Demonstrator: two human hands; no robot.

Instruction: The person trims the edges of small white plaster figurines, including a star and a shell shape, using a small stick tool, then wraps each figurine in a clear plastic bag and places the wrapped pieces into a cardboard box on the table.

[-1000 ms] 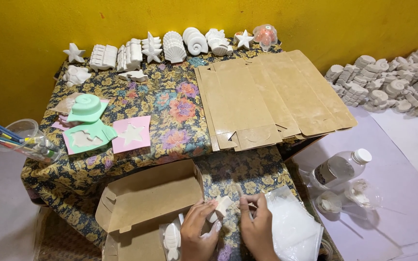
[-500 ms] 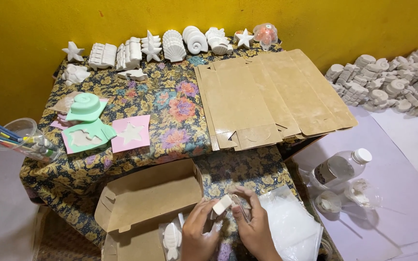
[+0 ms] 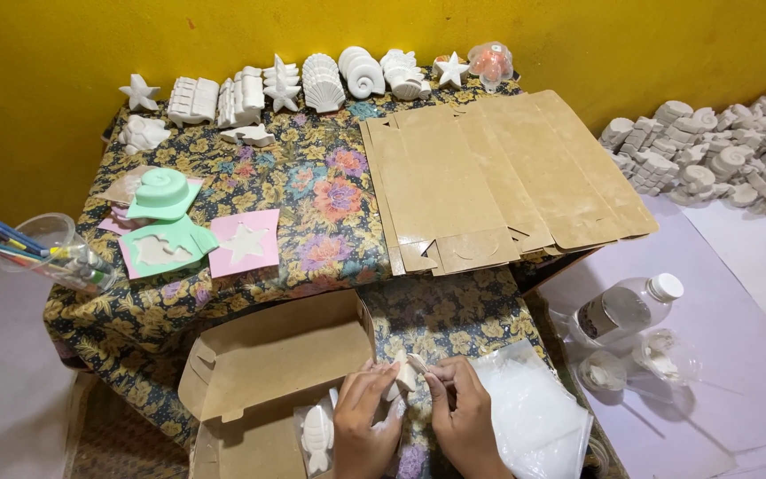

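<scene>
The floral-covered table spreads ahead of me, flat cardboard box blanks on its right half. Nearer, an open cardboard box lies left of my hands. My left hand and right hand pinch a small white plaster figure between fingertips, its long axis roughly upright, both hands equally close.

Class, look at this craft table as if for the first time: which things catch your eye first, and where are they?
A row of white plaster figures, stars and shells among them, lines the table's far edge against the bright yellow wall. A stack of flat brown cardboard box blanks fills the right side of the floral tablecloth. At the near edge, the left hand and right hand hold a small white figure beside an open cardboard box.
</scene>
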